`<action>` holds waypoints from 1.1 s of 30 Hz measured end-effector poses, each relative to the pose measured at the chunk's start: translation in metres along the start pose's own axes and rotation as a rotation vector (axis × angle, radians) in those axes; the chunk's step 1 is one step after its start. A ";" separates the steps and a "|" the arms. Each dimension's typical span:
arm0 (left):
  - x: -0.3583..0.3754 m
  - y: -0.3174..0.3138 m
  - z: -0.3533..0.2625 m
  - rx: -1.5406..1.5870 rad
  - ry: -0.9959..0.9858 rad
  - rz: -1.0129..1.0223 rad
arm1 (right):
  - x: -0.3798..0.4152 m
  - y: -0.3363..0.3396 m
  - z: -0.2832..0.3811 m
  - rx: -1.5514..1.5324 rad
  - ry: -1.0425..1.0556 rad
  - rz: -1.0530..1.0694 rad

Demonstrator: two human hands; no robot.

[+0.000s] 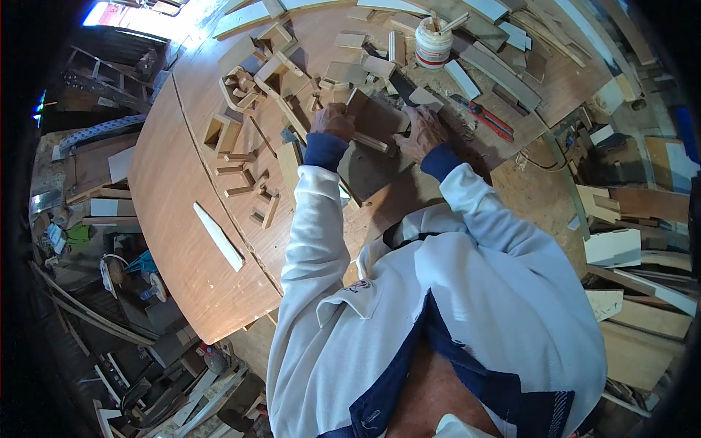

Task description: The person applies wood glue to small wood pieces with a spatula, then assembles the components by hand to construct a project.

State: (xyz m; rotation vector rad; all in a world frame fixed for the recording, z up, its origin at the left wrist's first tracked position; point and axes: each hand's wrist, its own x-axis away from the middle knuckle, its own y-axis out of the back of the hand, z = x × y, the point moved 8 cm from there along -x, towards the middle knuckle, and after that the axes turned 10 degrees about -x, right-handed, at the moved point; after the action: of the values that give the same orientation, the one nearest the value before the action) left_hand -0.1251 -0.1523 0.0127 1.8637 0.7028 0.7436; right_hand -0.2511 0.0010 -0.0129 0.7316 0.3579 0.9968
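Note:
A small brown wooden assembly (377, 118), which looks like a panel with a pale strip along its near edge, is held between my two hands on the workbench. My left hand (332, 121) is closed at its left side, the fingertips partly hidden. At the right edge, my right hand (422, 133) grips it with bent fingers. A grey-brown flat board (369, 169) lies just below the assembly. Close to my left wrist runs a long pale wooden strip (289, 164). Red-handled pliers or cutters (491, 120) lie to the right of my right hand.
A white tub (434, 44) with sticks in it stands at the back. Several small wooden frames (222, 134) and blocks spread over the left of the bench (171, 175). A white tapered strip (218, 235) lies nearer. Timber offcuts (613, 248) pile up at right.

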 end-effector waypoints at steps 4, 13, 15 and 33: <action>0.001 0.003 -0.002 -0.025 -0.025 -0.028 | -0.004 0.007 0.001 -0.120 0.028 -0.052; 0.010 0.005 0.014 0.106 -0.053 -0.115 | -0.018 -0.003 -0.016 -0.784 -0.016 -0.032; 0.013 0.001 0.021 0.206 -0.082 -0.153 | -0.016 0.007 0.001 -0.788 0.008 -0.032; 0.041 -0.033 0.031 1.088 -0.109 -0.414 | 0.012 0.029 0.061 -0.387 0.506 -0.127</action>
State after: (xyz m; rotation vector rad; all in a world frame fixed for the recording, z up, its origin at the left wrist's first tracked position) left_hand -0.0804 -0.1277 -0.0207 2.5262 1.5564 -0.0834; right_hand -0.2280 -0.0030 0.0513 0.0961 0.6197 1.0835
